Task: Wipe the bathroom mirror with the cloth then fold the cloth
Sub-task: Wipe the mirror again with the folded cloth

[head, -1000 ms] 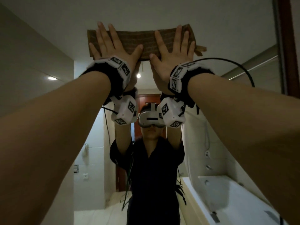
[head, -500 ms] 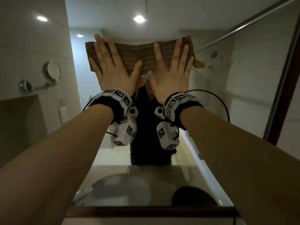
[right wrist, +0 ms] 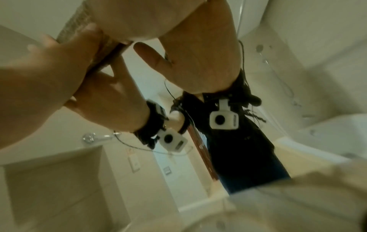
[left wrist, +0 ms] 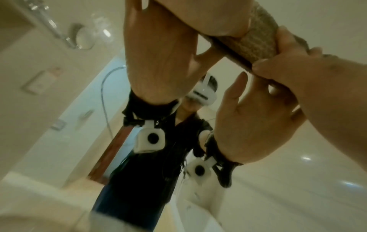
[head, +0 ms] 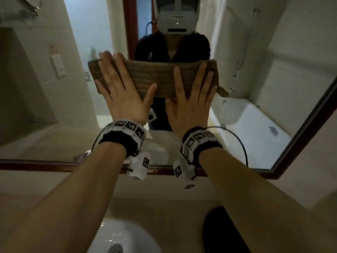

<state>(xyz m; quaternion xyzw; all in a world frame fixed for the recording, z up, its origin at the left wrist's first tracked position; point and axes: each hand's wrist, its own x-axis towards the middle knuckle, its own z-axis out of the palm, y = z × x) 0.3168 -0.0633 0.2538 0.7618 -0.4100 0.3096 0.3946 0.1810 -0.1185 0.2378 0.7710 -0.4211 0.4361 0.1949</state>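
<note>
**Cloth swept down to the lower mirror**

Since the earlier frames, both hands and the cloth had come down from the top of the glass to its lower half. Nearest lay the white basin (head: 125,238) set in the surface (head: 164,207). Beyond it, the left hand (head: 122,92) and right hand (head: 191,101) pressed flat, fingers (head: 107,70) spread straight, gripping nothing. They pinned the brown cloth (head: 156,77) against the mirror (head: 54,125). With only palm pressure holding it, the cloth could probably have slipped into the basin, or bunched where its unpressed middle sagged.
</note>
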